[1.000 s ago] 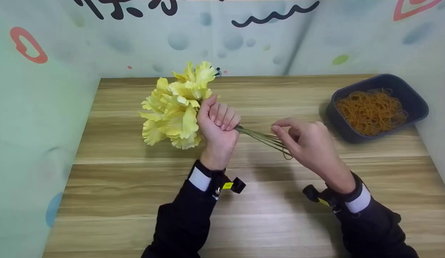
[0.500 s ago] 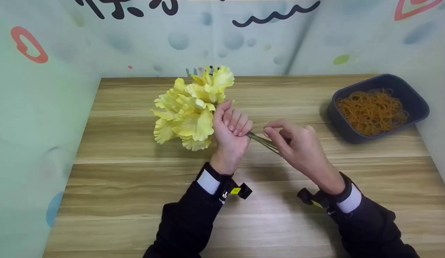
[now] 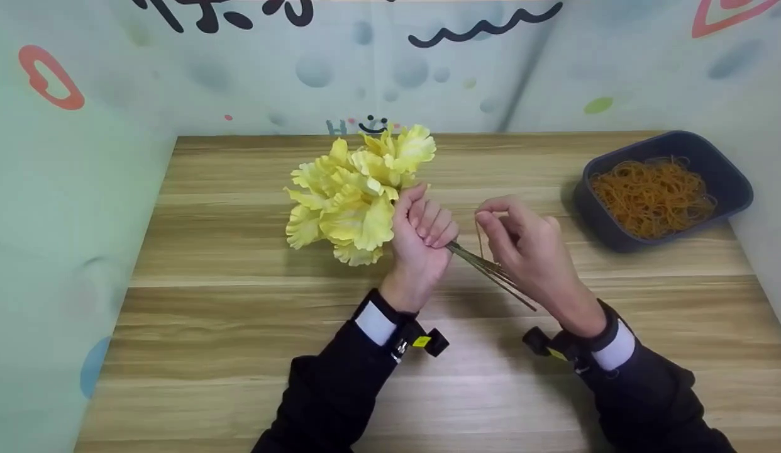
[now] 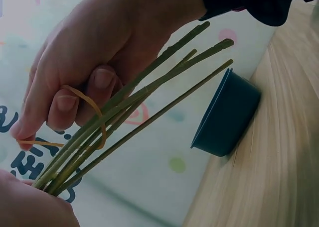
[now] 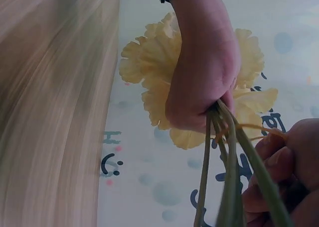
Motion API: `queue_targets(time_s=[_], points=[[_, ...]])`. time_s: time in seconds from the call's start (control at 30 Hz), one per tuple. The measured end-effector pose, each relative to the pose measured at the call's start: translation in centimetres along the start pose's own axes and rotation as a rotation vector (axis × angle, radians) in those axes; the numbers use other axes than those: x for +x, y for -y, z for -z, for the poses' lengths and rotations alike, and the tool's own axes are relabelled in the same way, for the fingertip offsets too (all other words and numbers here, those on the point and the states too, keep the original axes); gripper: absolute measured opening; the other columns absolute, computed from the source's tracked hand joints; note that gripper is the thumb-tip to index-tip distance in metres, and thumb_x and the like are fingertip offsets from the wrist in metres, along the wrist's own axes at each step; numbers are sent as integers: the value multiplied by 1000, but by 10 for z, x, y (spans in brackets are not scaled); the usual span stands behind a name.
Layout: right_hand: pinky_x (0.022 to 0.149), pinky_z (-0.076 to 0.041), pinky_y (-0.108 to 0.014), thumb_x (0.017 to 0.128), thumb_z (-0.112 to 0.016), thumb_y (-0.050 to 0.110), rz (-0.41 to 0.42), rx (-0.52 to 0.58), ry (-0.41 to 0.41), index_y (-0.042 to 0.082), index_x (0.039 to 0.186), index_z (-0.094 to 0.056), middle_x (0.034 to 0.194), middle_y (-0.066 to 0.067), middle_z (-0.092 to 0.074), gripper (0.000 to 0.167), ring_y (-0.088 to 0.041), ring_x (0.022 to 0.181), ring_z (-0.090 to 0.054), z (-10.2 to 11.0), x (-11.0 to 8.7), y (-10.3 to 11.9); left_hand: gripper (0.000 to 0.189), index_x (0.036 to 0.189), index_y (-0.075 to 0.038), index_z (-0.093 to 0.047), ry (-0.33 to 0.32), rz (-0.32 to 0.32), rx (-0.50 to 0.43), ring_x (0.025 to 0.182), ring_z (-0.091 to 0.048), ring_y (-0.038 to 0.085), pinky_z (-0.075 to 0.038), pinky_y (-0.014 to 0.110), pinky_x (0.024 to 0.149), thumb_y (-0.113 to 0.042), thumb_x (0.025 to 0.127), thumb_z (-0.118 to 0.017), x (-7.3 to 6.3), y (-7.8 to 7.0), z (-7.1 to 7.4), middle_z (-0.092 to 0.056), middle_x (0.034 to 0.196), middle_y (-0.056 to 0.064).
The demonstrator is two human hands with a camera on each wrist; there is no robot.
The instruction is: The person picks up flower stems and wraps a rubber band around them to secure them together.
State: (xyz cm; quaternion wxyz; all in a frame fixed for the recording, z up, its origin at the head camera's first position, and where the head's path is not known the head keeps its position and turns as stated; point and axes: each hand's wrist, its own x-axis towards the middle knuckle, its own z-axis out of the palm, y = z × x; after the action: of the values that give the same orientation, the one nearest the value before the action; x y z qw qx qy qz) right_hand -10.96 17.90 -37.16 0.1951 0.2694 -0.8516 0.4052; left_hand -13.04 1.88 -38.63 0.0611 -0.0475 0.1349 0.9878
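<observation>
Gripping the flower stems [image 3: 491, 270] just below the blooms, the left hand [image 3: 424, 242] was observed at the centre of the head frame, with its fingers curled tightly round them. The yellow flowers [image 3: 353, 198] were located left of centre and above it, beside that hand, and were held clear of the desk [image 3: 239, 352]. The stems were directed towards the lower right, with their free ends spread slightly.

The right hand [image 3: 532, 248] was noted right of centre, with its fingers bent and a rubber band [image 4: 94, 106] held taut at the fingertips. In the left wrist frame, the band was seen to be passed across the stems at centre left and bent back at their side; whether every stem was enclosed could not be determined.

A dark box [image 3: 598, 217] was recorded at the upper right of the head frame, on the desk, with a tangled heap of orange-brown bands [image 3: 654, 195] contained in it. Dark sleeves [image 3: 331, 377] and white cuffs [image 3: 375, 323] were worn on both arms, and a small black camera [image 3: 436, 342] was mounted at the left wrist. A printed backdrop [image 3: 271, 63] was extended along the top of the frame.
</observation>
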Motion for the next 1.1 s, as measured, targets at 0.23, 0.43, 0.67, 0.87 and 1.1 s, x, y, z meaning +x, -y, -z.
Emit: queue_targets(time_s=[0.23,0.43,0.67,0.87,1.1], points=[[51,-44,-11,96,-72,-3,102,66,108,1,105,-75,72,-4,-69,10,2,57,-52,31,10,-15,60,49,-24,-38,-1,-27,-12,35,-30,2,-21,16,36,-17,108,-36,3,-17,-3,-35,40,-13],[58,-43,-13,100,-74,19,300,162,233,5,104,-83,85,-3,-77,17,-2,67,-57,62,12,-31,61,47,-22,-39,22,-56,-73,34,-28,4,-20,17,35,-18,108,-37,5,-37,-6,-35,39,-11],[58,-46,-13,100,-73,31,373,73,378,9,106,-84,83,5,-74,25,1,66,-57,73,9,-27,63,47,-21,-39,37,-62,-124,34,-25,5,-19,18,35,-19,110,-35,6,-46,-8,-35,38,-9],[59,-45,-12,92,-83,18,334,-18,390,13,100,-84,81,8,-72,9,3,66,-57,72,7,-16,63,47,-21,-38,45,-75,-129,35,-21,5,-18,17,35,-19,109,-34,6,-46,-8,-34,38,-10],[59,-49,-14,99,-76,27,332,14,247,14,93,-83,81,6,-77,16,-2,66,-64,45,6,-3,63,47,-22,-38,48,-81,-119,37,-18,5,-18,17,35,-19,109,-33,6,-40,-8,-34,38,-10]])
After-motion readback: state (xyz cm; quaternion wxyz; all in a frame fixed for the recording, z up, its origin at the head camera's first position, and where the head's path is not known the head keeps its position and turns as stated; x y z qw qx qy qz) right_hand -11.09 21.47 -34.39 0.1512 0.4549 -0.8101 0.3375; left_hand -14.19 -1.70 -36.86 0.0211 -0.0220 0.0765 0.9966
